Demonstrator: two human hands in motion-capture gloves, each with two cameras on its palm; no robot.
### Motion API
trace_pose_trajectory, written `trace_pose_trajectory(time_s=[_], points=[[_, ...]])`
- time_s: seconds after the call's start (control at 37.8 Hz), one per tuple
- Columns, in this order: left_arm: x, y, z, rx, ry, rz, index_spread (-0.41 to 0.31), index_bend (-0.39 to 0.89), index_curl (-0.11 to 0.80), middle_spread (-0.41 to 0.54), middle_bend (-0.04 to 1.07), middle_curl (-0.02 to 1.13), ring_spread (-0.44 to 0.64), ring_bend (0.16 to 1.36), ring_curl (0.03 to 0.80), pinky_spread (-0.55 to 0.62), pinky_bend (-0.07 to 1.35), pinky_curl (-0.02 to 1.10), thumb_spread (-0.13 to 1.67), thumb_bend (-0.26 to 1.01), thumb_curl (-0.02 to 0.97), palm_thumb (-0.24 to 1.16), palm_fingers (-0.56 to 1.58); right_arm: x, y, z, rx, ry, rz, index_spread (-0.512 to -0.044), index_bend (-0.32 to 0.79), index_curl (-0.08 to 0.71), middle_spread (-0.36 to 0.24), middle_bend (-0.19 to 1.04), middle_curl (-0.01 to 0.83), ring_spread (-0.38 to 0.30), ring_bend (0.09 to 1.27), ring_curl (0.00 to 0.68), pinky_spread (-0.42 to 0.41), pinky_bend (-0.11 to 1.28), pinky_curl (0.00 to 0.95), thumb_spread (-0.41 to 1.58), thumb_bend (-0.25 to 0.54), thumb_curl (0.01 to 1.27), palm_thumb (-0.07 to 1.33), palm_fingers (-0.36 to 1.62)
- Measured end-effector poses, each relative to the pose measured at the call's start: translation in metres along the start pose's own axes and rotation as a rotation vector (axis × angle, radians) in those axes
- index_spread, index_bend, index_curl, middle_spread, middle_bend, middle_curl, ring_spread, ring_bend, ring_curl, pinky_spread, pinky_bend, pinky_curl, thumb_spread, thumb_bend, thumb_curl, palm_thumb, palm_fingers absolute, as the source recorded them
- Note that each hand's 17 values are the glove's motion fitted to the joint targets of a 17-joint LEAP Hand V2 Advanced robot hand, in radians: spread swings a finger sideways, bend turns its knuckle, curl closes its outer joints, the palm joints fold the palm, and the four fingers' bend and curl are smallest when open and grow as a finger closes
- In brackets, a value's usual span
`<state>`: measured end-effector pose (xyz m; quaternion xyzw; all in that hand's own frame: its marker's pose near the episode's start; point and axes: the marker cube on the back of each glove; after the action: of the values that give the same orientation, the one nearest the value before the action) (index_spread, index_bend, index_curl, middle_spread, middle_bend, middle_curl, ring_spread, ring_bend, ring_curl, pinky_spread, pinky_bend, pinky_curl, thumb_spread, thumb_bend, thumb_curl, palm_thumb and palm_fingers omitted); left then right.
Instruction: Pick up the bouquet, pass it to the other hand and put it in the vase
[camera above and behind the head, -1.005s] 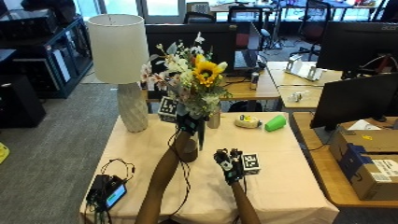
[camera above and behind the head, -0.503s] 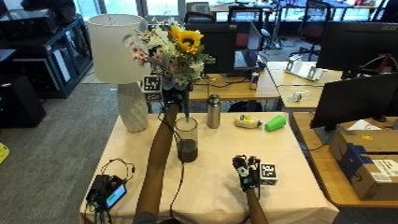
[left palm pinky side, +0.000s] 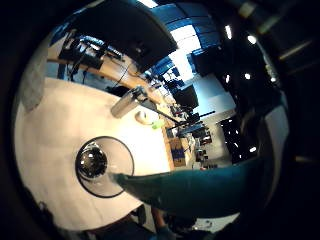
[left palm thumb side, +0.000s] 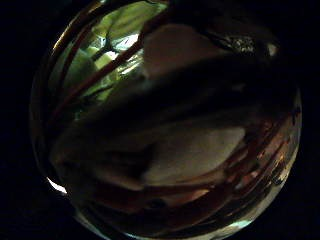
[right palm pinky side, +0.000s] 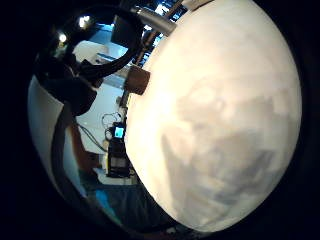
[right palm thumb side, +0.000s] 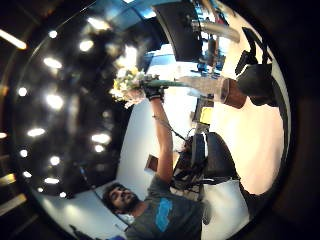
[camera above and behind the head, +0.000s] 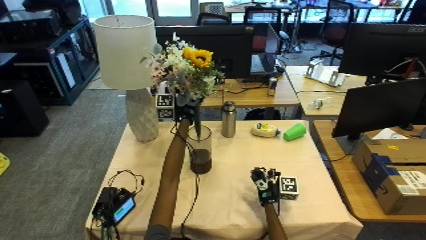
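Note:
My left hand (camera above and behind the head: 182, 108) is raised above the table and grips the stems of the bouquet (camera above and behind the head: 184, 67), a bunch of yellow sunflowers, white and pink blooms. The green stem ends (left palm pinky side: 190, 192) reach down to the mouth of the clear glass vase (camera above and behind the head: 200, 150), which has dark matter in its bottom. From above the vase (left palm pinky side: 102, 165) shows as a ring just under the stem tips. In the right thumb side view the bouquet (right palm thumb side: 131, 86) hangs over the vase (right palm thumb side: 220, 90). My right hand (camera above and behind the head: 265, 184) rests on the table to the vase's right, fingers relaxed and holding nothing.
A white lamp (camera above and behind the head: 126, 55) stands at the table's back left. Behind the vase stand a metal bottle (camera above and behind the head: 228, 119), a yellow-white object (camera above and behind the head: 265, 130) and a green cup (camera above and behind the head: 294, 131). A black device with cables (camera above and behind the head: 116, 205) lies front left. A monitor (camera above and behind the head: 379, 107) stands at the right.
The left hand lifted the bouquet high, then brought it down and right so its stems meet the vase mouth. The right hand drew back to the right and settled on the table.

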<state>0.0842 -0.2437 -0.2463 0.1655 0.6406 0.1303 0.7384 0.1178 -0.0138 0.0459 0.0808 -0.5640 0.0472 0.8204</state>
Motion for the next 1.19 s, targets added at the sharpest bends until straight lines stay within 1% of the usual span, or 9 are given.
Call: trace_pose_trajectory(time_s=[0.13,0.26,0.34,0.5,0.63,0.79,0.95,1.11,1.19], points=[[-0.024,0.004,-0.003,0.012,-0.155,0.225,-0.330,0.20,0.537,-0.340,0.61,0.53,-0.35,0.75,0.461,-0.35,0.45,0.40,0.26,-0.05,0.748,0.78,1.16,-0.011,0.002,0.006,-0.027,-0.051,-0.123,-0.284,0.12,0.342,-0.155,0.37,0.465,-0.135,0.50,0.403,0.056,0.35,0.359,0.88,-0.028,0.56,0.82,1.08],[-0.039,0.021,0.000,-0.107,-0.154,0.023,-0.296,0.14,0.513,-0.329,0.56,0.52,-0.35,0.68,0.443,-0.25,0.33,0.37,0.43,-0.05,0.719,0.76,1.02,-0.018,0.004,0.008,-0.038,-0.080,-0.126,-0.284,0.12,0.337,-0.156,0.36,0.466,-0.139,0.48,0.404,0.069,0.33,0.358,0.88,-0.028,0.55,0.82,1.08],[-0.054,0.030,-0.003,-0.192,-0.229,-0.085,-0.196,-0.02,0.450,-0.286,0.50,0.53,-0.31,0.69,0.474,-0.07,0.33,0.41,0.59,-0.05,0.671,0.72,0.60,-0.002,0.002,0.003,0.000,0.050,-0.025,-0.284,0.12,0.334,-0.156,0.36,0.467,-0.141,0.48,0.405,0.073,0.32,0.357,0.89,-0.027,0.55,0.82,1.08],[-0.091,0.032,-0.008,-0.336,-0.293,0.225,-0.024,-0.04,0.325,-0.120,0.31,0.47,-0.13,0.70,0.454,0.20,0.46,0.41,0.70,-0.06,0.593,0.66,0.20,0.001,0.002,0.007,0.001,0.088,0.017,-0.284,0.12,0.329,-0.157,0.36,0.469,-0.143,0.46,0.407,0.086,0.29,0.354,0.89,-0.027,0.55,0.82,1.08],[-0.077,0.061,-0.017,-0.470,-0.253,-0.020,0.057,-0.01,0.249,0.001,0.26,0.41,0.03,0.71,0.406,0.34,0.50,0.39,0.74,-0.06,0.542,0.62,0.11,-0.010,0.003,0.014,-0.024,0.011,-0.049,-0.283,0.12,0.325,-0.158,0.36,0.471,-0.144,0.45,0.408,0.099,0.28,0.354,0.90,-0.027,0.54,0.82,1.08],[-0.076,0.054,-0.048,-0.298,-0.492,-0.104,0.120,0.04,0.197,0.130,0.25,0.38,0.18,0.73,0.382,0.45,0.56,0.38,0.77,-0.05,0.495,0.59,0.04,-0.024,0.004,0.019,-0.043,-0.085,-0.118,-0.282,0.13,0.324,-0.158,0.35,0.472,-0.145,0.44,0.410,0.115,0.24,0.350,0.90,-0.027,0.54,0.82,1.07],[-0.123,0.037,-0.090,-0.205,-0.503,-0.253,0.145,0.06,0.165,0.195,0.27,0.37,0.25,0.75,0.368,0.49,0.58,0.37,0.79,-0.04,0.461,0.57,0.02,-0.023,0.004,0.022,-0.050,-0.050,-0.097,-0.283,0.13,0.323,-0.158,0.35,0.473,-0.146,0.43,0.411,0.126,0.22,0.350,0.90,-0.027,0.54,0.82,1.08],[-0.102,0.055,-0.107,-0.241,-0.426,-0.113,0.156,0.08,0.152,0.229,0.28,0.37,0.29,0.77,0.359,0.52,0.59,0.37,0.80,-0.04,0.436,0.57,0.01,-0.029,0.005,0.028,-0.056,-0.064,-0.104,-0.283,0.13,0.321,-0.158,0.34,0.473,-0.146,0.42,0.412,0.133,0.21,0.351,0.90,-0.027,0.54,0.82,1.08],[-0.101,0.055,-0.117,-0.164,-0.486,-0.151,0.151,0.09,0.151,0.238,0.29,0.37,0.30,0.77,0.353,0.52,0.59,0.36,0.81,-0.04,0.425,0.56,0.00,-0.036,0.007,0.033,-0.068,-0.119,-0.115,-0.283,0.13,0.320,-0.158,0.34,0.473,-0.146,0.42,0.412,0.135,0.20,0.352,0.90,-0.027,0.54,0.82,1.08]])
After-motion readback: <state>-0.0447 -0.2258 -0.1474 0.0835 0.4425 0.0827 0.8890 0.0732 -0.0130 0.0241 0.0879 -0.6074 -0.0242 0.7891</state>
